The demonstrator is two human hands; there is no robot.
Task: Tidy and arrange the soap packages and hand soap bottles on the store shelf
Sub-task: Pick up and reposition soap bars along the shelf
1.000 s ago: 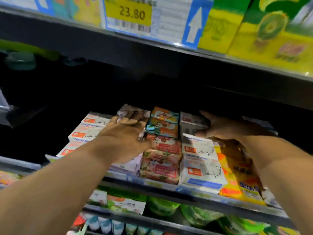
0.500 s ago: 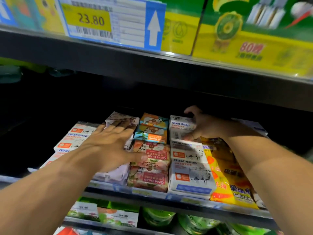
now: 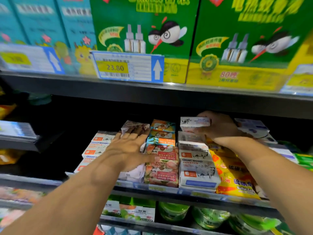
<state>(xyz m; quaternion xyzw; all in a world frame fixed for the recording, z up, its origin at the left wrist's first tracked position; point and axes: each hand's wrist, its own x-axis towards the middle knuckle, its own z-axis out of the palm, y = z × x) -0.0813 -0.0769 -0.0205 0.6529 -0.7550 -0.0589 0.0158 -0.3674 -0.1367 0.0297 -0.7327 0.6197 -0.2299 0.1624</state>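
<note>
Middle shelf [image 3: 169, 190], soap section. We see the right hand [image 3: 218, 128] gripping a small white soap box [image 3: 194, 122] at the back of the shelf, fingers curled round its far end and thumb at the near edge. The box has a dark animal print and blurred text. It sits over the rear end of the white Goat Soap row [image 3: 198, 172]; we cannot tell whether it touches the box beneath. That row runs front to back, white packs with an orange square and a blue band. Just left of it lies the pink Goat Soap row [image 3: 162, 173], with red labels printed upside down to us and orange-and-teal packs [image 3: 161, 133] behind. The left hand [image 3: 128, 150] lies flat with fingers straight and slightly spread on a row of pale purple packs [image 3: 135, 127], thumb reaching toward the pink row. Further left is another row of white boxes [image 3: 96, 148]. To the right, touching the white row, are yellow Sulfur Soap bags [image 3: 237, 180], partly under the right forearm. The dark upper shelf [image 3: 152, 92] hangs low over the hands, carrying a price tag [image 3: 122, 67] reading 23.80, green boxes [image 3: 144, 31] with a mosquito cartoon and teal boxes [image 3: 42, 22]. Below are green tubs [image 3: 172, 211].
</note>
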